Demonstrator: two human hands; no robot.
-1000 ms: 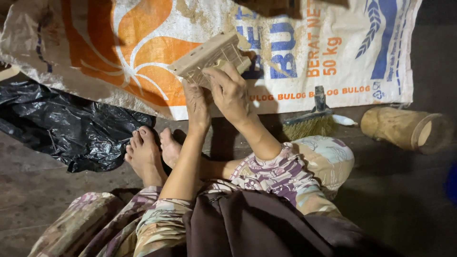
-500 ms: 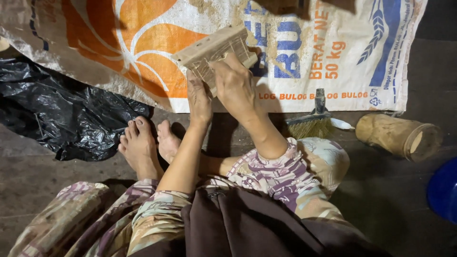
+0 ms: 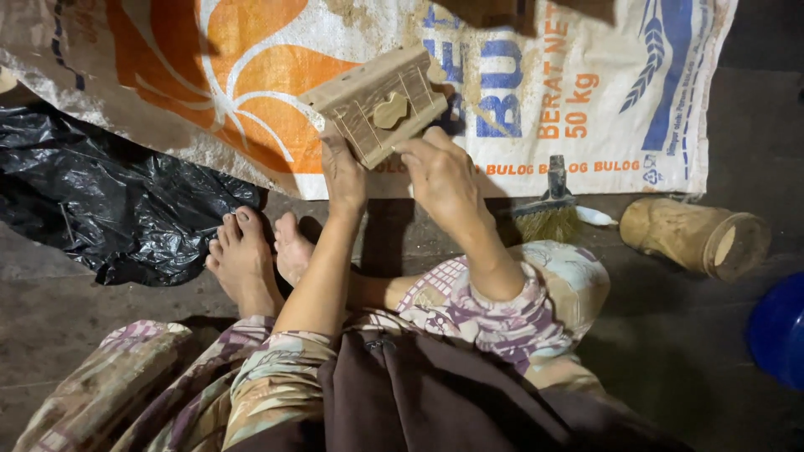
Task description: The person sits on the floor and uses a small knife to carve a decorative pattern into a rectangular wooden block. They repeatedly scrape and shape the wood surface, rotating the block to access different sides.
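I hold a small wooden box [image 3: 381,105] tilted up over the printed sack [image 3: 251,75] on the floor, my left hand [image 3: 343,167] gripping its near left edge while my right hand [image 3: 444,172] curls against its near right corner, fingers bent close together. A heart-shaped wooden piece [image 3: 390,110] sits on the slatted face of the box, my bare feet [image 3: 251,255] rest just near of the sack, and black plastic sheeting [image 3: 100,201] lies crumpled to the left. To the right, a small brush [image 3: 548,213] lies near my knee, with a wooden jar [image 3: 695,236] on its side farther right.
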